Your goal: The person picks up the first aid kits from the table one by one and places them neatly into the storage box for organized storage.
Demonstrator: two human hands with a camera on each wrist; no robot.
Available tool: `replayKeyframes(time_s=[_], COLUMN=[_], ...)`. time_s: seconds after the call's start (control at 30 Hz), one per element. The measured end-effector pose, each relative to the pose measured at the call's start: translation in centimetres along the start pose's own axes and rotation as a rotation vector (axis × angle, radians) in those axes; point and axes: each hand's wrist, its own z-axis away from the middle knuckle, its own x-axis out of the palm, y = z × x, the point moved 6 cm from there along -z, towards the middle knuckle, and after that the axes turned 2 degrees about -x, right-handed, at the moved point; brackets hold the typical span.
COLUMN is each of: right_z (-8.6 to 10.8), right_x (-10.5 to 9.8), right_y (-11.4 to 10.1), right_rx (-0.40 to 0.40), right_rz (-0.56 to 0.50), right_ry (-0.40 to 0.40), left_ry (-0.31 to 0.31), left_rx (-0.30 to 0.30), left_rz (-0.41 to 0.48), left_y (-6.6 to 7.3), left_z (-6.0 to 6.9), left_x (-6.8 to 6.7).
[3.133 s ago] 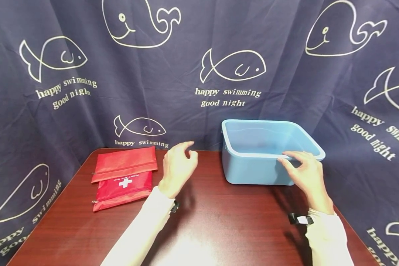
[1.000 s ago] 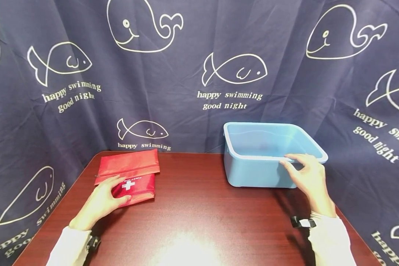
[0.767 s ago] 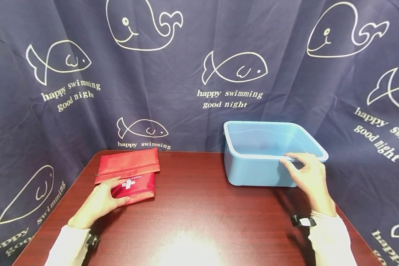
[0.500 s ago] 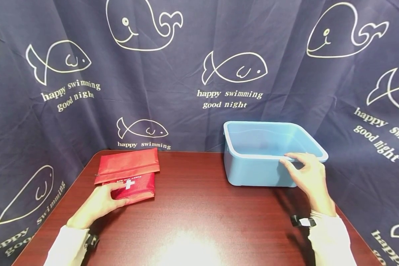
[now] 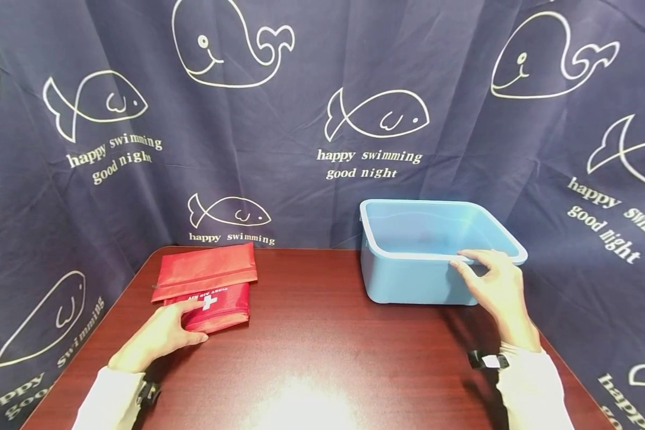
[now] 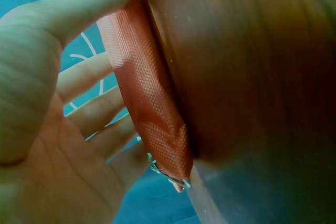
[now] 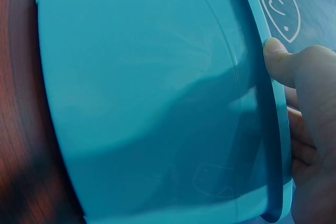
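Observation:
Two flat red zip pouches lie overlapping at the table's back left in the head view. The nearer, a first aid pouch [image 5: 228, 298], shows a white cross; the plain red pouch [image 5: 206, 269] covers its far edge. My left hand [image 5: 161, 334] holds the first aid pouch at its left end, fingers over the top and thumb at the near edge. The left wrist view shows the thumb against the pouch side [image 6: 152, 103]. My right hand [image 5: 497, 286] pinches the front rim of a blue bin [image 5: 414, 280], thumb outside; the fingertips reach over the rim.
The brown wooden table [image 5: 312, 334] has a bright glare patch near its front. Behind and beside it hangs a dark blue curtain [image 5: 301, 119] printed with fish and whales. The bin stands upright near the back right, with nothing visible inside.
My left hand has moved from mid-table left onto the first aid pouch; its fingers have since drawn back a little toward the thumb. My right hand has stayed on the bin's rim.

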Motion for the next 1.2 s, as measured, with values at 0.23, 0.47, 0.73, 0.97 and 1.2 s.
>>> replayKeyframes(time_s=[0.23, 0.47, 0.73, 0.97, 1.2], right_z=[0.12, 0.17, 0.08, 0.05, 0.05], right_x=[-0.02, -0.05, -0.04, -0.06, 0.02], right_y=[0.05, 0.01, -0.06, 0.02, 0.02], right_rx=[0.009, 0.006, -0.001, -0.002, 0.001], right_rz=[0.000, 0.002, -0.001, -0.003, -0.003], right_ry=[-0.001, 0.004, 0.008, 0.009, 0.007], left_ry=[0.005, 0.031, 0.032, 0.025, 0.027], left_rx=[-0.021, -0.012, -0.014, -0.025, -0.048], left_rz=[-0.030, -0.054, -0.053, -0.059, -0.055], left_y=[-0.11, 0.32, 0.44, 0.50, 0.17], left_z=[-0.06, -0.19, -0.34, -0.46, -0.36], left_x=[0.09, -0.06, -0.04, -0.05, -0.12])
